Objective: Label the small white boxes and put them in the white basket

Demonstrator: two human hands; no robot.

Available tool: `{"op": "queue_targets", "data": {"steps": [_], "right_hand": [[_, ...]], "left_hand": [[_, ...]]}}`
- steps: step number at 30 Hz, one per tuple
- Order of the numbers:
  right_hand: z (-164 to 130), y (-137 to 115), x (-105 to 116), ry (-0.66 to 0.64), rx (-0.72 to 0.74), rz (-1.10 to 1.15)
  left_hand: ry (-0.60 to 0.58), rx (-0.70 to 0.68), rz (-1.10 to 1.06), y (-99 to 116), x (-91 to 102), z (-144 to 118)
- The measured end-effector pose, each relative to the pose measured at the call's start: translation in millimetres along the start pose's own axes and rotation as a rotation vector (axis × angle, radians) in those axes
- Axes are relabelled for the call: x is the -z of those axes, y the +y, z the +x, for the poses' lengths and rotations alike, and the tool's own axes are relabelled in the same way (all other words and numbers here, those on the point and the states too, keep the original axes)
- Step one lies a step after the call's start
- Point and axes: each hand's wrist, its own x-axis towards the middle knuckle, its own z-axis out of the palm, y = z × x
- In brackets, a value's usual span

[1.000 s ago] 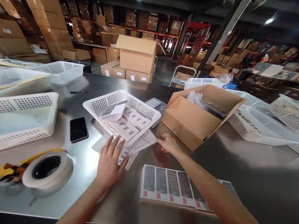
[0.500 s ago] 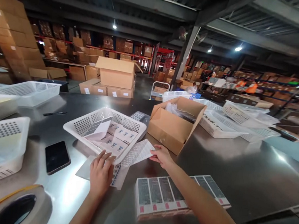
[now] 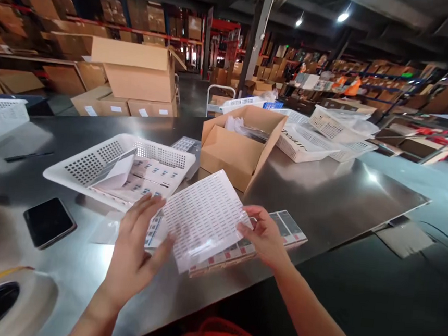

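Note:
Between the thumb and fingers of my right hand (image 3: 263, 234) is the right edge of a white sheet of small printed labels (image 3: 206, 211). The sheet is raised above the table and tilted, with a clear glossy lower part. My left hand (image 3: 138, 249) hovers at the sheet's left side, fingers spread, holding nothing. Behind the sheet, a row of small boxes (image 3: 287, 226) with dark tops and pink marks is partly hidden. A white perforated basket (image 3: 91, 164) at the left contains flat printed packs and a curled paper (image 3: 119, 172). More printed sheets (image 3: 153, 230) lie beside my left hand.
An open cardboard box (image 3: 229, 153) stands behind the label sheet. A black phone (image 3: 49, 222), a pen (image 3: 29, 156) and a large tape roll (image 3: 36, 298) lie at the left. White baskets (image 3: 308, 144) are at the back right. The metal table's edge (image 3: 380, 221) runs along the right.
My right hand has brought the label sheet nearer, over the row of boxes. My left hand has left the basket's rim and opened beside the sheet. The view has turned right and down.

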Motion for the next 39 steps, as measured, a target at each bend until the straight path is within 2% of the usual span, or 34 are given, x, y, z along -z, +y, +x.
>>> {"op": "queue_targets", "data": {"steps": [2,5,9,11,14,17,22,25,28,33,36,39], "right_hand": [[-19,11,-7,-0.111,0.041,-0.021],[-44,30,-16,-0.263,0.049,-0.031],[-62,43,-21,-0.43,0.014,-0.146],[-64,45,-23,-0.475,0.056,-0.269],[-66,45,-28,-0.509,0.122,-0.379],[-67,44,-33,-0.513,0.082,-0.399],[-66,41,-36,-0.477,0.037,-0.441],[-63,38,-37,-0.487,0.075,-0.454],[-60,38,-37,-0.469,0.208,-0.494],[-56,40,-34,-0.4,0.57,-0.611],[-54,37,-31,-0.455,0.731,-0.672],[-52,31,-30,-0.514,0.792,-0.773]], "left_hand": [[-0.098,-0.001,-0.032,17,6.4,10],[-0.236,-0.087,0.037,27,7.5,18],[-0.544,-0.183,0.061,31,1.9,13],[-0.709,-0.153,-0.01,31,-2.1,7],[-0.927,-0.032,-0.149,30,-7.8,0],[-1.07,0.101,-0.266,24,-11.3,-3],[-1.141,0.196,-0.513,14,-16.0,0],[-1.161,0.274,-0.697,6,-23.8,-2],[-1.197,0.386,-0.907,-2,-36.3,-11],[-1.25,0.56,-1.164,-4,-54.1,-28],[-1.283,0.603,-1.245,-2,-58.0,-30],[-1.275,0.644,-1.311,-2,-60.3,-32]]}}
